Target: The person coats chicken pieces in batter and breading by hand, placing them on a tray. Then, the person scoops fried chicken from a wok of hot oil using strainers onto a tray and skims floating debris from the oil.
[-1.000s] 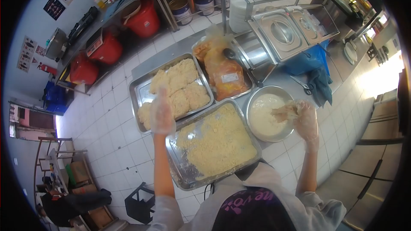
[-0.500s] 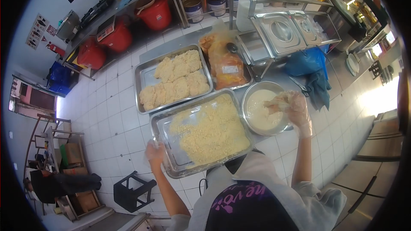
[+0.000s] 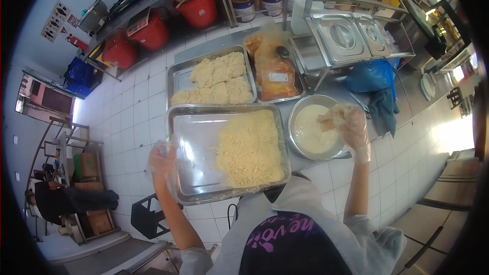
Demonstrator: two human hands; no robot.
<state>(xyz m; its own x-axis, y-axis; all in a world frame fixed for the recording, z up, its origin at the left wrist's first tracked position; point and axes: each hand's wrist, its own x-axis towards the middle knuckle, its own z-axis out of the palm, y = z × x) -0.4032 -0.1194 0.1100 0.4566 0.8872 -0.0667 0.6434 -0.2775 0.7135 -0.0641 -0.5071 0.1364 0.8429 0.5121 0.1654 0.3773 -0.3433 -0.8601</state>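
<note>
Head view: right hand [image 3: 355, 131] closed round a wet, pale piece [image 3: 328, 119] at the right side of the bowl [image 3: 292, 135], right of centre. Left hand [image 3: 162, 159] at crumb tray [image 3: 196, 145]'s left rim, fingers bent; can't tell if gripping. Risks, my read: slick glove, piece slips, batter splashes; a pull on the tray could tip it, since its near edge seems to overhang the table [image 3: 204, 47]. Edges: bowl just beside tray's right rim, coated-piece tray [image 3: 179, 82] hard against its far rim. Tight there; more room lower left, off the table.
</note>
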